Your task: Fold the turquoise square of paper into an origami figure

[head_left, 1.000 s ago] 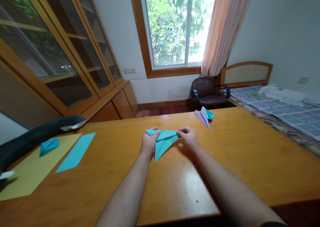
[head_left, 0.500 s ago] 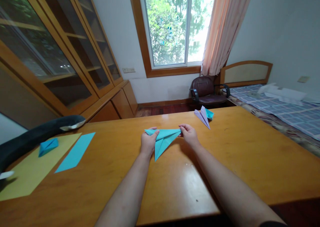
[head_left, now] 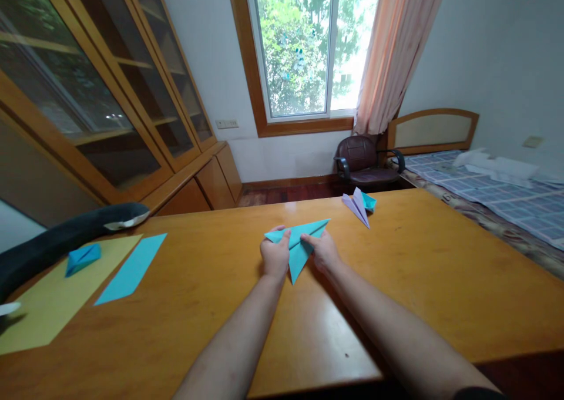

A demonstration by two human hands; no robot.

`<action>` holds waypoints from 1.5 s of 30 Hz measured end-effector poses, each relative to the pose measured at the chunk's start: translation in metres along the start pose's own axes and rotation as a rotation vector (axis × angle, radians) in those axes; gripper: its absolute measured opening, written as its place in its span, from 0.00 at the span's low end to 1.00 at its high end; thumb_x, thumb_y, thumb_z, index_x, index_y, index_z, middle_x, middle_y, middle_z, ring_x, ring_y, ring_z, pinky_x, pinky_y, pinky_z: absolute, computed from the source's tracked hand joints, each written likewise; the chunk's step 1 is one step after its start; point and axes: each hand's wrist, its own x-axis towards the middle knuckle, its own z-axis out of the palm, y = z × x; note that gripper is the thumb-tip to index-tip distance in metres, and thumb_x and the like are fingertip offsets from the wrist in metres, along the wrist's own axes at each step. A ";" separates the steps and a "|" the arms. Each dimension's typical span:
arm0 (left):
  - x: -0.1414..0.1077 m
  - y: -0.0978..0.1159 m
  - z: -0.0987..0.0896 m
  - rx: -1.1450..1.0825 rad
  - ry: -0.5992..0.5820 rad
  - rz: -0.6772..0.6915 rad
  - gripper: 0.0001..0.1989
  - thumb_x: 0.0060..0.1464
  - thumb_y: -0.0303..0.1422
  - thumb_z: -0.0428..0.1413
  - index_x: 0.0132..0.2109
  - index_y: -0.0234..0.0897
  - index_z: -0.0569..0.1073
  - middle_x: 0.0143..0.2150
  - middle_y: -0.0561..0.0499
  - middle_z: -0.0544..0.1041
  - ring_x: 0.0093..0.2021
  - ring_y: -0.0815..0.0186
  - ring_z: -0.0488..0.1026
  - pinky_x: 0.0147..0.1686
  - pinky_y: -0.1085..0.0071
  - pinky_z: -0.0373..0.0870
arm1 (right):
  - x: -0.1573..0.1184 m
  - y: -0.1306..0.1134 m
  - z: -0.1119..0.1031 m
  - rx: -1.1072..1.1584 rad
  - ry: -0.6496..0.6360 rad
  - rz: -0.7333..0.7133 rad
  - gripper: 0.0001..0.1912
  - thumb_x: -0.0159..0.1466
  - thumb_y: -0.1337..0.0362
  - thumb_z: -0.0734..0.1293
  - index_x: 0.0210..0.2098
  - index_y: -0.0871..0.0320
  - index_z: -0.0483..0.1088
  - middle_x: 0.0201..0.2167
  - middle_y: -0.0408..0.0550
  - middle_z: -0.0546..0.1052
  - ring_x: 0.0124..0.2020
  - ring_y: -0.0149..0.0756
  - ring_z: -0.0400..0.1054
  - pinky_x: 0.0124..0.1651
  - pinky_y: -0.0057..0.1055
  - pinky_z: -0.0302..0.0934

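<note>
A folded turquoise paper (head_left: 298,254) is held between both hands above the wooden table (head_left: 185,341), its tip pointing down toward me. My left hand (head_left: 276,256) grips its left part, thumb on top and fingers behind. On the right side, my right hand (head_left: 323,250) pinches it with the thumb on the upper face near the middle; the other fingers are partly hidden behind the paper. The paper's upper right corner sticks out past my right hand.
A purple paper plane (head_left: 356,207) and a teal folded paper (head_left: 368,201) lie at the far edge. To the left are a yellow sheet (head_left: 57,297), a blue folded paper (head_left: 83,259), a turquoise strip (head_left: 132,269) and a dark curved object (head_left: 66,229).
The folded paper has moved slightly right and tilted, its right corner now higher. My right hand has shifted from that corner inward, closer to my left hand.
</note>
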 end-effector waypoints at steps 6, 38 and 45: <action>0.000 -0.002 -0.001 0.056 0.000 0.023 0.22 0.40 0.40 0.63 0.42 0.29 0.75 0.28 0.48 0.76 0.26 0.68 0.71 0.27 0.73 0.68 | 0.000 0.002 0.002 0.025 0.079 -0.002 0.20 0.40 0.69 0.76 0.32 0.60 0.70 0.31 0.49 0.80 0.32 0.40 0.74 0.39 0.37 0.68; 0.012 -0.008 -0.010 0.132 -0.011 -0.028 0.21 0.40 0.34 0.63 0.44 0.31 0.76 0.30 0.47 0.77 0.28 0.66 0.73 0.29 0.73 0.70 | 0.039 -0.032 -0.045 0.146 0.461 -0.121 0.25 0.43 0.72 0.73 0.37 0.55 0.59 0.20 0.35 0.72 0.21 0.27 0.68 0.26 0.23 0.65; 0.012 -0.003 -0.011 0.016 0.027 -0.083 0.22 0.38 0.35 0.63 0.44 0.31 0.75 0.28 0.49 0.75 0.25 0.68 0.71 0.26 0.73 0.68 | 0.026 -0.026 -0.041 0.136 0.195 0.023 0.20 0.47 0.63 0.75 0.34 0.56 0.62 0.25 0.42 0.76 0.27 0.30 0.72 0.28 0.24 0.65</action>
